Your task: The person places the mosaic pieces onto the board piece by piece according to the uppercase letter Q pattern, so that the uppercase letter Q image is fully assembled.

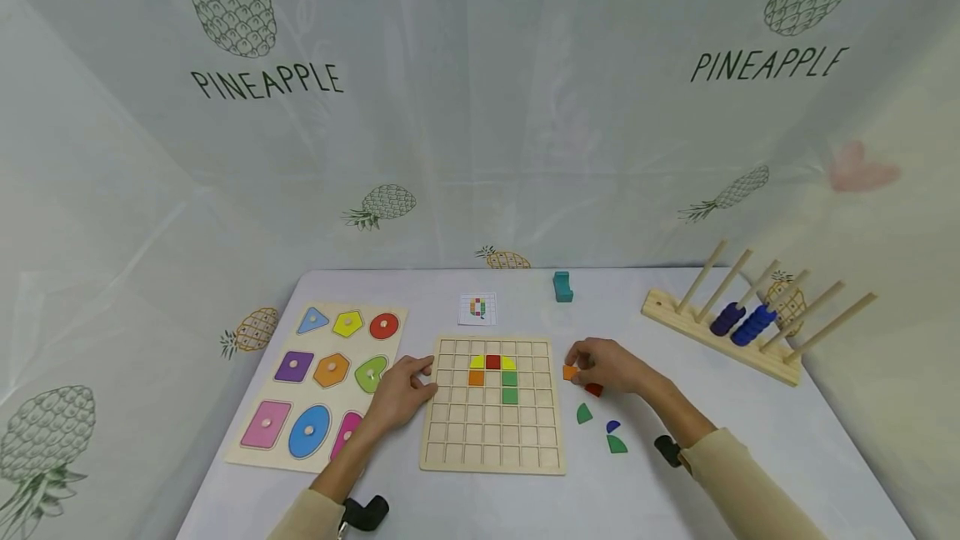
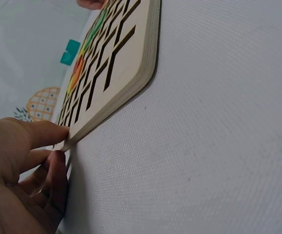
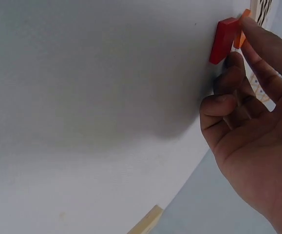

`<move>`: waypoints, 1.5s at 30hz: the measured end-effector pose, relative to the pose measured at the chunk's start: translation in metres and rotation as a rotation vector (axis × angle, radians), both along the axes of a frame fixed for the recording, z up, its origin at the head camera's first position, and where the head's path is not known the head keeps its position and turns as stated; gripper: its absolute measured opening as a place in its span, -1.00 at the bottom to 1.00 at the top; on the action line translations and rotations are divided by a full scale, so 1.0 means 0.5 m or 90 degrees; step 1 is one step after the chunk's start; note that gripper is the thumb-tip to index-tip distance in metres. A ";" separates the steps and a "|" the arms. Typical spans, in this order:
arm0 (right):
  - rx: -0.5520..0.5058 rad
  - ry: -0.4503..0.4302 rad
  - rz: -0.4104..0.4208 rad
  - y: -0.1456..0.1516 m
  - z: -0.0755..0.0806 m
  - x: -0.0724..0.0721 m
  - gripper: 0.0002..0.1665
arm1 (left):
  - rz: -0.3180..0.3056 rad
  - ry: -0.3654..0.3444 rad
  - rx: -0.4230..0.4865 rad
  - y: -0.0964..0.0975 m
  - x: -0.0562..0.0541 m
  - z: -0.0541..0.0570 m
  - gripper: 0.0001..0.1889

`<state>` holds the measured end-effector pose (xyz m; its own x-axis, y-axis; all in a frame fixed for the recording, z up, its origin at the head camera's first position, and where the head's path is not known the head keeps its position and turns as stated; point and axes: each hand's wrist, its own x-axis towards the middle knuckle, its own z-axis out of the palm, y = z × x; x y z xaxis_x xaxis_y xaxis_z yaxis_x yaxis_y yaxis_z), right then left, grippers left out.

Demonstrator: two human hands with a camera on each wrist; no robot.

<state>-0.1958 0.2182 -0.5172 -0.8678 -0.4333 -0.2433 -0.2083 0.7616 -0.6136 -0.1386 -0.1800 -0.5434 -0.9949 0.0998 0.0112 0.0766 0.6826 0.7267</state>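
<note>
A wooden grid board (image 1: 491, 440) lies mid-table with yellow, red, orange and green tiles (image 1: 510, 378) set in its upper squares. My left hand (image 1: 401, 394) rests its thumb and fingertips against the board's left edge, also seen in the left wrist view. Right of the board, my right hand (image 1: 611, 365) pinches a small orange square tile (image 1: 570, 372) between thumb and finger. Close beside that tile, a red tile (image 3: 223, 41) lies under the hand. Nearer me lie a green quarter-circle tile (image 1: 584, 413), a blue half-round tile (image 1: 613, 426) and another green tile (image 1: 617, 444).
A knobbed shape puzzle (image 1: 258, 455) lies at left, partly under my left forearm. Behind the grid board is a card (image 1: 477, 308) with a coloured pattern. A teal block (image 1: 562, 287) stands at the back. At right sits a wooden peg rack (image 1: 720, 340) with blue beads (image 1: 753, 325).
</note>
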 end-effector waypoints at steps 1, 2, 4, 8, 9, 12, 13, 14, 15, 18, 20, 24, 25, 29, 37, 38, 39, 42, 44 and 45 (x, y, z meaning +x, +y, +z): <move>0.002 0.001 0.000 -0.002 0.001 0.000 -0.79 | 0.001 -0.001 0.001 0.000 0.000 0.000 -0.48; 0.004 0.002 0.001 -0.003 0.001 0.000 -0.79 | 0.000 0.000 0.001 0.000 0.001 0.000 -0.48; 0.009 0.005 0.002 -0.005 0.002 0.001 -0.79 | 0.001 0.000 0.001 0.000 0.001 0.000 -0.48; 0.006 0.010 0.001 -0.010 0.004 0.001 -0.80 | 0.000 0.002 0.001 0.000 0.001 -0.002 -0.48; 0.005 0.011 0.002 -0.011 0.004 0.001 -0.80 | 0.000 0.002 0.000 0.000 0.001 -0.002 -0.48; -0.004 0.011 0.004 -0.013 0.004 0.002 -0.80 | 0.000 0.003 0.002 0.000 0.002 -0.002 -0.47; -0.008 0.008 0.005 -0.014 0.004 0.002 -0.80 | 0.000 0.003 0.002 0.000 0.002 -0.001 -0.47; -0.012 0.004 0.004 -0.014 0.005 0.003 -0.80 | 0.000 0.003 0.003 0.000 0.002 -0.001 -0.47; -0.016 -0.001 0.004 -0.014 0.005 0.003 -0.80 | -0.001 0.003 0.001 0.000 0.002 -0.001 -0.47; -0.024 -0.011 0.004 -0.015 0.004 0.005 -0.80 | -0.002 0.003 0.002 0.000 0.003 -0.002 -0.48; -0.022 -0.010 0.006 -0.015 0.003 0.006 -0.80 | -0.003 0.003 0.002 0.000 0.004 -0.002 -0.48; -0.015 -0.001 0.010 -0.014 0.002 0.008 -0.81 | -0.002 0.004 0.003 0.000 0.004 -0.003 -0.48; -0.014 0.001 0.011 -0.014 0.002 0.008 -0.81 | -0.002 0.004 0.004 0.000 0.004 -0.003 -0.48; -0.014 0.000 0.010 -0.014 0.004 0.009 -0.81 | 0.000 0.003 0.005 -0.001 0.004 -0.004 -0.47; -0.018 0.011 0.027 -0.012 0.005 0.009 -0.83 | 0.002 0.004 0.007 0.000 0.004 -0.005 -0.47; -0.019 0.011 0.029 -0.011 0.006 0.009 -0.84 | 0.002 0.004 0.006 0.000 0.004 -0.005 -0.47; -0.021 0.010 0.030 -0.011 0.006 0.009 -0.85 | 0.003 0.004 0.005 -0.001 0.003 -0.004 -0.47; -0.023 0.009 0.030 -0.011 0.008 0.008 -0.87 | 0.003 0.004 0.003 -0.001 0.002 -0.005 -0.47; -0.028 0.007 0.028 -0.012 0.009 0.008 -0.89 | 0.001 0.005 0.001 -0.001 0.001 -0.005 -0.47; -0.029 0.007 0.027 -0.012 0.010 0.007 -0.89 | 0.002 0.004 0.002 -0.001 0.001 -0.005 -0.48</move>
<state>-0.1922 0.2120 -0.5120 -0.8510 -0.4798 -0.2133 -0.2461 0.7233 -0.6453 -0.1381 -0.1806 -0.5458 -0.9951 0.0970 0.0180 0.0794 0.6802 0.7287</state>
